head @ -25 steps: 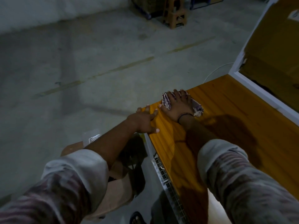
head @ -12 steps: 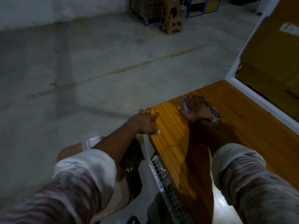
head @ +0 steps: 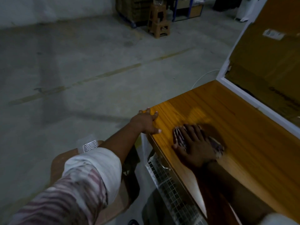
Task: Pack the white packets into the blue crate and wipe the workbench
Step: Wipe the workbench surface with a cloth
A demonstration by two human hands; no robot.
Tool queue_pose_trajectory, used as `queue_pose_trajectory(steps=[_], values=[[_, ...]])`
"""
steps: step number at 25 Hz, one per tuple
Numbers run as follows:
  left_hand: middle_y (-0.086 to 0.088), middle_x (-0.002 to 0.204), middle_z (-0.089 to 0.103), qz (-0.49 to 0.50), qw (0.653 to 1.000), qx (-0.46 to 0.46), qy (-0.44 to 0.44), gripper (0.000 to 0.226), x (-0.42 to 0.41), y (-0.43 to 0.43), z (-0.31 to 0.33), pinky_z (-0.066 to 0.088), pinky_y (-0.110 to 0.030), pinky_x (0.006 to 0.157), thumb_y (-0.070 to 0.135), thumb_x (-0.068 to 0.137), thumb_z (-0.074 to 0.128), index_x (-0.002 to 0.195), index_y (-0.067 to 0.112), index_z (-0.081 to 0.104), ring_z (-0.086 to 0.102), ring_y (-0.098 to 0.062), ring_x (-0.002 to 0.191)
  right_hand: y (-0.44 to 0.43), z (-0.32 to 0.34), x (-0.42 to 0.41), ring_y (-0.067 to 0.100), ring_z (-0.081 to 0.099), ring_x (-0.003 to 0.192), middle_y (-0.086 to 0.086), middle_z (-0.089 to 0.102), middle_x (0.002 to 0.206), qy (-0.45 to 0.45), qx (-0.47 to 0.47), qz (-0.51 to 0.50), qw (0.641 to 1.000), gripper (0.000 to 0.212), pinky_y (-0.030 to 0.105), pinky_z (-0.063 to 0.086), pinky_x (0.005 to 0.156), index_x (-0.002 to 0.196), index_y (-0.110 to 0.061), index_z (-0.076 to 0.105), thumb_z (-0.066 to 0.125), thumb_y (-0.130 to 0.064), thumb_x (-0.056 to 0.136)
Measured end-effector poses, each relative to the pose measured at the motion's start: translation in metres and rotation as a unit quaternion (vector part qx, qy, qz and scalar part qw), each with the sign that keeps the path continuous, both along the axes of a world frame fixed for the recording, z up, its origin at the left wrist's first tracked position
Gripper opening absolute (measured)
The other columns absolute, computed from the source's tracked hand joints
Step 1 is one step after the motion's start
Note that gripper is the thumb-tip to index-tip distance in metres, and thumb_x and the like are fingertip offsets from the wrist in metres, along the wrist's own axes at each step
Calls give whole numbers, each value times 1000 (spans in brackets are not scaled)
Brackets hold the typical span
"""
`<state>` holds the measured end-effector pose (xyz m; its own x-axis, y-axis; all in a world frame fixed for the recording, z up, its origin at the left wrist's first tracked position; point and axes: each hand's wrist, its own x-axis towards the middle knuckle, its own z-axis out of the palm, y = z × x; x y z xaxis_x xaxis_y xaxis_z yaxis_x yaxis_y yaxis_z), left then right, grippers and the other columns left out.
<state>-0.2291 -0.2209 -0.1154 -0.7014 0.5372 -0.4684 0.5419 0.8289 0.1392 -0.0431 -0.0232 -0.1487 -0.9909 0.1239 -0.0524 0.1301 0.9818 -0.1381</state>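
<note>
The workbench (head: 253, 143) has a glossy orange wooden top. My right hand (head: 194, 148) lies flat on it, fingers spread, pressing down a striped cloth (head: 216, 146) that sticks out on both sides of the palm. My left hand (head: 146, 121) rests on the bench's left corner, its fingers and thumb hooked over the edge. No white packets on the bench and no blue crate are in view.
A cardboard sheet in a white frame (head: 266, 65) stands along the bench's far side. A wire-mesh rack (head: 167, 187) hangs under the bench's left edge. A brown stool (head: 68, 161) with a small white packet (head: 88, 144) stands below my left arm. Stacked stools (head: 159, 21) stand across the concrete floor.
My right hand has slid the cloth back toward me along the bench top. My left hand has stayed on the corner edge.
</note>
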Motion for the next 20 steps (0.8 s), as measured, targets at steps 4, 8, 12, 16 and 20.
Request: queue_pose_trajectory(steps=[4, 8, 12, 16, 20], values=[[-18, 165, -1, -60, 997, -39, 27, 102, -10, -3, 10, 32, -47, 115, 69, 83, 59, 159, 30, 2, 23, -40, 147, -46, -16, 25, 25, -12, 154, 0, -1, 168, 17, 24, -18, 999, 84, 53, 3, 123, 160, -31, 4, 17, -79, 92], [-19, 164, 9, -90, 993, -61, 52, 100, -12, -3, 18, 34, -44, 112, 67, 85, 59, 159, 28, 5, 26, -36, 147, -57, -20, 17, 26, -6, 154, 1, 8, 167, 34, 19, 2, 999, 82, 53, 4, 124, 159, -31, 12, 19, -78, 93], [-18, 162, 18, -90, 992, -59, 67, 99, -10, -3, 18, 37, -45, 110, 68, 83, 60, 159, 28, 10, 30, -35, 145, -45, -10, -6, 20, -9, 154, -5, 4, 168, 29, 5, -31, 999, 80, 50, -1, 124, 159, -37, 8, 12, -79, 91], [-17, 133, 54, -89, 991, -62, 74, 91, -16, 5, 28, 51, -41, 88, 68, 71, 73, 144, 21, 45, 54, -33, 119, -19, -5, -43, 25, -17, 152, -11, 3, 167, 20, 1, -84, 996, 83, 56, -16, 119, 157, -41, 6, 8, -83, 86], [-10, 100, 53, -75, 994, -60, 53, 62, -18, 20, 38, 51, -38, 73, 57, 59, 87, 98, 16, 62, 60, -29, 101, 21, 1, -84, 26, -13, 152, -10, 10, 166, 30, -21, -135, 990, 81, 56, -9, 120, 156, -42, 14, 14, -83, 86]])
